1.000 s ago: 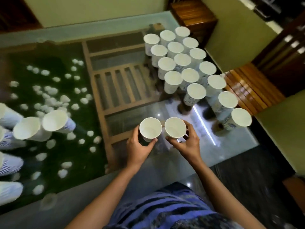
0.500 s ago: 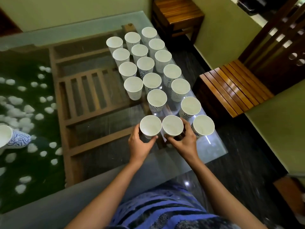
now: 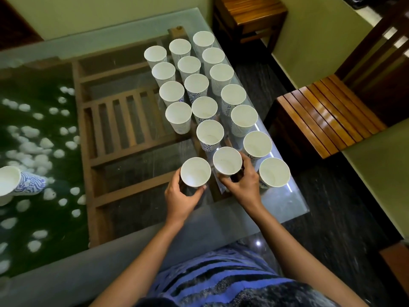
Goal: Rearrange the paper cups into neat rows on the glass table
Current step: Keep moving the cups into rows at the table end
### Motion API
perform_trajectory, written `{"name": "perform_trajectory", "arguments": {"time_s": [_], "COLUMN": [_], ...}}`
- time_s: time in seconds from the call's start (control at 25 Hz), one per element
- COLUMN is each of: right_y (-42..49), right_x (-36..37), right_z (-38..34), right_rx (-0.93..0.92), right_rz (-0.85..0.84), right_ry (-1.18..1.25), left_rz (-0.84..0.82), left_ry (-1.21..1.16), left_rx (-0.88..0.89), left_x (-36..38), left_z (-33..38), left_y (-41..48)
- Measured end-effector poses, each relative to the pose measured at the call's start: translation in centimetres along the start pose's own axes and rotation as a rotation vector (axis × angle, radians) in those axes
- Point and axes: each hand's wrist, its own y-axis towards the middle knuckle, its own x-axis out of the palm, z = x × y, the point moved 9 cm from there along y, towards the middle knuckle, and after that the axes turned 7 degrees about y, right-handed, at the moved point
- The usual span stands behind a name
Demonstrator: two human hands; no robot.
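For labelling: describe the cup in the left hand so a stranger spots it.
Three rows of paper cups line the right edge of the glass table. The left row's nearest cup, gripped by the left hand, stands apart after a gap.

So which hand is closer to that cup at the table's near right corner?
Right. The right hand, gripping the middle cup, sits just left of the corner cup; the left hand holds a left-row cup farther left.
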Motion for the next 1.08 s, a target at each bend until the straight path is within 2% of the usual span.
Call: {"name": "perform_trajectory", "arguments": {"time_s": [0.24,0.36,0.56,0.88,1.08], "right_y": [-1.0,-2.7,-7.5,-10.5,-11.8], "right_x": [0.7,-0.2,-3.3,-6.3,-7.0], "right_z": [0.6,1.1,1.5,1.9,0.7], "right_rx": [0.061,0.099,0.102,0.124,0.042], "right_rz": [-0.087,-0.068,0.053,0.191,0.35], "right_ry": [0.043,0.037,-0.015,0.025,-0.008], "left_rz": [-0.093,-0.191,-0.299,-0.342,-0.397], "left_ry": [-0.014,0.01,-0.002,-0.031,-0.089], "left_rx": [0.036,0.147,0.245,0.235,0.181], "left_x": [0.1,1.0,3.8,7.5,6.6], "left_z": [-0.3,0.9,3.2,4.7,3.6], "left_y": [-1.1,-2.2,-4.2,-4.8,-5.2]}}
